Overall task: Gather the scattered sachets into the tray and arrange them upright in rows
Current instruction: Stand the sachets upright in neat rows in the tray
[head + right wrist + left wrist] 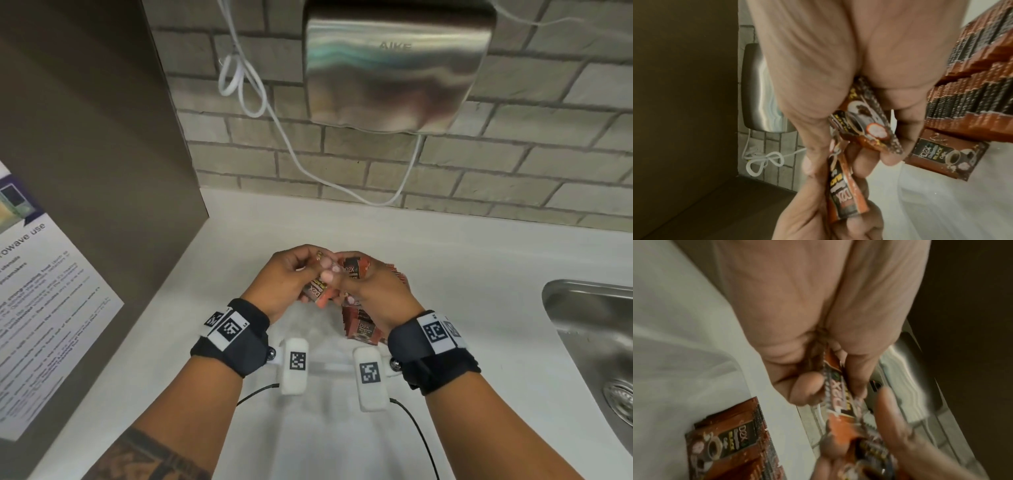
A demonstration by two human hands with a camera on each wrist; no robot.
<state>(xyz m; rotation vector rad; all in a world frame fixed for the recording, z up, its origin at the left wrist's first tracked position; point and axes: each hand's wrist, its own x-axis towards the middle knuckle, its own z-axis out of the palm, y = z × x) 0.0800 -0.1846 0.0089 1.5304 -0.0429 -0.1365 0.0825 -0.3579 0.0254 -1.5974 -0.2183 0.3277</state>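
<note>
White countertop point(462, 274) runs beneath your wrists, with grey brick wall behind and a brushed-steel hand dryer point(397, 65) above.

Your left hand point(284, 277) has its fingers curled round an orange-and-black coffee sachet point(317, 291), pinched between thumb and fingertips. Your right hand point(373, 284) is clamped on a second sachet of the same print point(352, 267), with at least one more tucked against its palm in the right wrist view. The two hands meet fingertip to fingertip, so the held sachets nearly touch.

Directly under your right hand, and running away beyond its knuckles, stands the row of brown and orange sachets on edge point(970, 68). One flat sachet point(947, 155) lies just beside your right fingertips at the near end of that row. I cannot make out the tray's walls; the white surface hides them.

What could go wrong, as I judge it: the foil packets are slick and thin, so passing one across while both hands are loaded may let one slip and drop flat. Your right palm hangs close over the row; lowering it carelessly could knock the standing sachets over like dominoes. A sachet put in turned the wrong way would also spoil the row.
</note>
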